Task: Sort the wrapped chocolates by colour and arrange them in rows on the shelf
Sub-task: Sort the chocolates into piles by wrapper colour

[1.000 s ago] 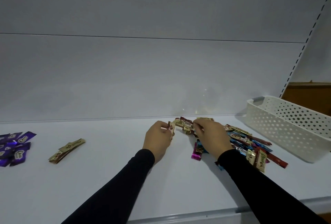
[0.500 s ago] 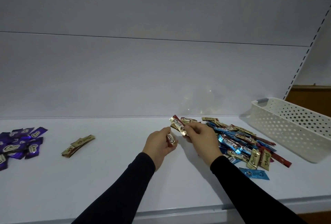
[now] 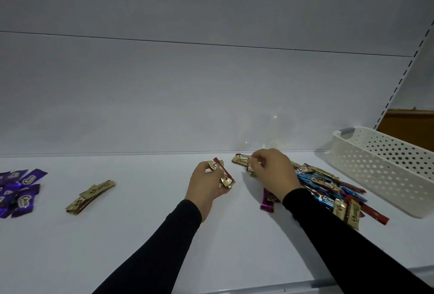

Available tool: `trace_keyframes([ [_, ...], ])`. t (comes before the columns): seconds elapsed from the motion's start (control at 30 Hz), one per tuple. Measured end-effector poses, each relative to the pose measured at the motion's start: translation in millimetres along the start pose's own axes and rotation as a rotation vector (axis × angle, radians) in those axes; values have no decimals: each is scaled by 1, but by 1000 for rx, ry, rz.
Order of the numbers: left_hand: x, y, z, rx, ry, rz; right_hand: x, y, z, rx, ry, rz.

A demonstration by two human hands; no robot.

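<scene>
My left hand [image 3: 206, 188] grips gold-and-brown chocolates [image 3: 223, 172]; my right-hand fingers [image 3: 257, 164] pinch another at the mixed pile [image 3: 328, 188]. Left of that pile on the shelf [image 3: 141, 235], purple [image 3: 18, 190] and gold groups [image 3: 90, 196] are started. Most remains unsorted; no rows yet.

Taking the mixed pile [image 3: 328, 188] as landmark: left of it, bare shelf [image 3: 152, 235] runs open as far as the gold chocolates [image 3: 90, 196], with the purple chocolates [image 3: 18, 190] beyond. Right of the pile the white basket [image 3: 385, 171] blocks passage. Behind the pile the back panel [image 3: 211, 105] closes off the shelf.
</scene>
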State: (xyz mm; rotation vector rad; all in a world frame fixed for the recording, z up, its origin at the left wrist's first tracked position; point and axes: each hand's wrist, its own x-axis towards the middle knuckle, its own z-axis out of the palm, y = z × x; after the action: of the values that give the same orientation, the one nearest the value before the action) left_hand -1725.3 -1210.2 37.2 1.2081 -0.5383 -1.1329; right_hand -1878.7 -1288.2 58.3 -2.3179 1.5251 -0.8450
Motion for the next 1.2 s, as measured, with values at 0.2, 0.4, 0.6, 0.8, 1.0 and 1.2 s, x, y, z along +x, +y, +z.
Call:
trace_keyframes([
  [0.2,6,1,1,61,-25,18,27,16,6,-334,-203,115],
  [0.4,9,0,-3,89,-35,37,28,8,16,-371,-229,82],
  [0.6,8,0,-3,54,-41,30,21,6,12,-134,-183,-21],
  [0.8,4,4,-4,6,-26,33,17,-1,6,214,-102,51],
  [1.0,-3,9,-6,-9,29,28,9,-22,-11,681,-103,141],
  [1.2,-20,17,-21,25,-70,-27,-9,-54,5,1099,-251,277],
])
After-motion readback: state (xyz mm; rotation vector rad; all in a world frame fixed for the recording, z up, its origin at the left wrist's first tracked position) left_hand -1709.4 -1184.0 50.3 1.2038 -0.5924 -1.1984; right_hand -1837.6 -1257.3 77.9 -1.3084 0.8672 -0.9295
